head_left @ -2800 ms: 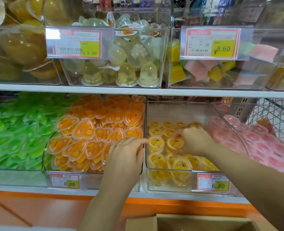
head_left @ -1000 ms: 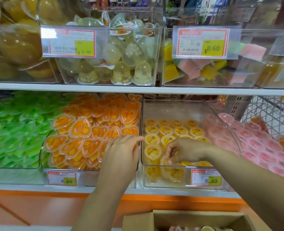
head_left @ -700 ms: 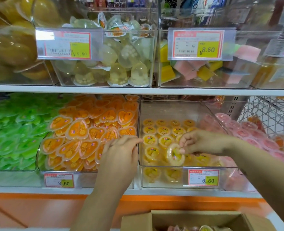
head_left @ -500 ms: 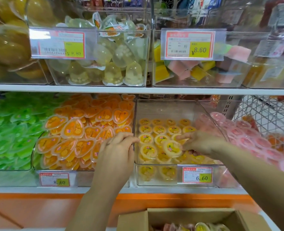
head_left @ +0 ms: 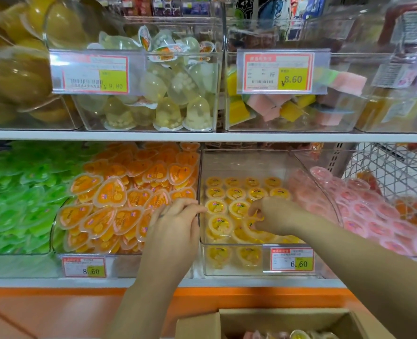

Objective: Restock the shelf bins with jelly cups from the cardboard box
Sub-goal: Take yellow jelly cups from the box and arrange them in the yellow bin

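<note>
Both hands reach to the low shelf [head_left: 56, 282] in the head view I watch. The jelly cups [head_left: 236, 193] are small, round and clear, with yellow jelly and a shiny lid. They sit in rows in the clear bin [head_left: 246, 162], and I see more in the cardboard box [head_left: 263, 319] at the bottom. The left hand [head_left: 175, 228] lies loose, fingers almost straight, tips touching the bin's left wall. The right hand [head_left: 273, 216] is inside the bin, fingers bent, pinching one yellow cup [head_left: 250, 230] near the front.
</note>
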### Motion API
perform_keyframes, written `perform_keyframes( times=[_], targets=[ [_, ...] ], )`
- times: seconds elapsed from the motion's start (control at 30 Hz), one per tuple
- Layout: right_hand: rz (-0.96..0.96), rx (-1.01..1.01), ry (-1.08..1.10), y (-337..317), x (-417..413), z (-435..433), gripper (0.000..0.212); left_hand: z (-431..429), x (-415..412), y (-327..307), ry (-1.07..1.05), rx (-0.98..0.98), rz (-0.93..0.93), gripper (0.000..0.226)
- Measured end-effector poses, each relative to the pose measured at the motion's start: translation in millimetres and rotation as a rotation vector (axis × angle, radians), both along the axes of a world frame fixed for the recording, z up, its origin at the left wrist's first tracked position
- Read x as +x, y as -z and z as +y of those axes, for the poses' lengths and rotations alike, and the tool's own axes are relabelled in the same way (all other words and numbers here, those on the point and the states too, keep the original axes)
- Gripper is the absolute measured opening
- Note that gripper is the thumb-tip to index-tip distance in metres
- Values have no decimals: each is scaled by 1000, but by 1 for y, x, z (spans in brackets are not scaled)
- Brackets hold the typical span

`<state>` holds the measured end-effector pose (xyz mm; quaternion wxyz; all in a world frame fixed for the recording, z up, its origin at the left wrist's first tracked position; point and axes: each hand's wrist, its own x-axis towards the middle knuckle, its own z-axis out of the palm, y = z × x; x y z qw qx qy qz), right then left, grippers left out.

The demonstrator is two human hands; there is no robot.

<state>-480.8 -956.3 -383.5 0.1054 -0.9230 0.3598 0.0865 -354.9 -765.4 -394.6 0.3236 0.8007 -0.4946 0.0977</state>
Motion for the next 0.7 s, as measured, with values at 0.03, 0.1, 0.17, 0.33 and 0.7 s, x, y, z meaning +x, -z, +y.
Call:
perform_keyframes(
  times=[0.03,0.1,0.17,0.33,0.7],
  targets=[
    [3,23,1,0,2,0,39,0,0,1,4,-13,-4,26],
    [-2,69,24,-1,3,-1,40,1,1,2,8,-45,-30,25],
    [-36,158,65,-2,3,-3,31,2,2,3,3,-67,-55,25],
    [-194,425,206,-7,-2,-9,9,1,2,3,-1,-76,-75,26],
    [-48,422,265,0,8,-2,18,-1,4,5,-9,-89,-146,26]
  ],
)
